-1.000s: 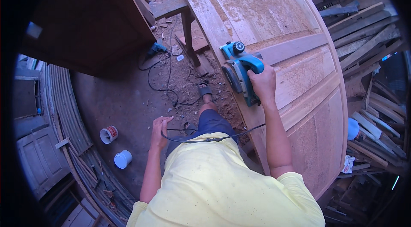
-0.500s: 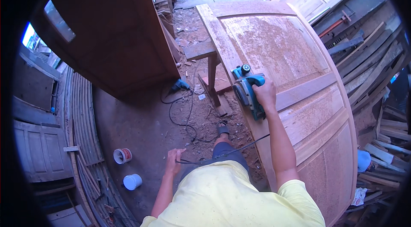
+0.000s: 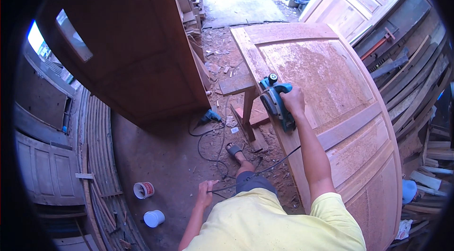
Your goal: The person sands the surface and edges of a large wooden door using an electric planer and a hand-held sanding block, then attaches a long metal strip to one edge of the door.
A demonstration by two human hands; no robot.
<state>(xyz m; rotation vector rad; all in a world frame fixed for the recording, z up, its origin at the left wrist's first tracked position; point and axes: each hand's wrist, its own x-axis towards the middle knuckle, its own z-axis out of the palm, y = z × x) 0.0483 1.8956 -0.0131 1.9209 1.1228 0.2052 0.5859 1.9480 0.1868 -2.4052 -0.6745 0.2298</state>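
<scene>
The right hand is wrapped tight round the handle of a blue electric planer, which sits on the left edge of the wooden door (lying flat on a trestle). The left hand, down by the hip, has its fingers closed on the planer's black cord.

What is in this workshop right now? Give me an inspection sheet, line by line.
Surface: wooden door lying flat, panels dusted with shavings.
Job's things: blue electric planer on the door's left stile.
Clutter: wood scraps on the floor; two small tubs; blue drill.
Hands: right hand grips the planer; left hand holds its cable.
Cables: black cable from planer to left hand; another by the drill.
Surroundings: dark cabinet, stacked timber.
</scene>
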